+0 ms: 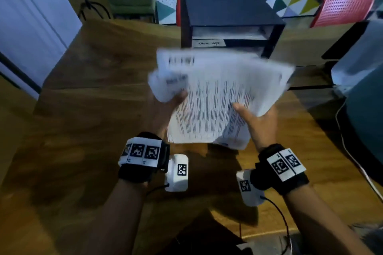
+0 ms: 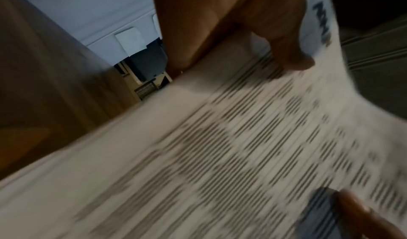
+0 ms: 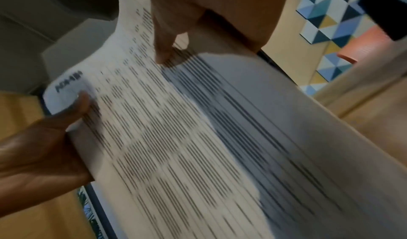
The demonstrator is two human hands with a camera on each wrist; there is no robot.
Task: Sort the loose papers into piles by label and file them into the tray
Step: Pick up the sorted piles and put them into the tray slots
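Both hands hold one sheaf of papers (image 1: 217, 97) up in the air above the wooden surface (image 1: 93, 109), in front of the dark tray (image 1: 223, 6) that stands at the far side. The left hand (image 1: 165, 109) grips the left edge of the sheaf, thumb curled over the top sheet near a bold printed label and the rest of the hand below the pages – the fingers underneath are hidden. The right hand (image 1: 259, 122) grips the right lower part, its thumb (image 1: 238, 107) laid on the printed lines and the palm under the sheets. In the right wrist view the thumb tip (image 3: 163, 54) presses onto the text, and the left hand's thumb (image 3: 81, 103) pinches the labelled corner. The sheets are fanned and bent, not squared up – the upper ones slide toward the tray. The print is too blurred to read. The tray has open slots with paper in the upper one and a white label (image 1: 208, 43) on a shelf front. A red chair (image 1: 344, 6) stands behind on the right
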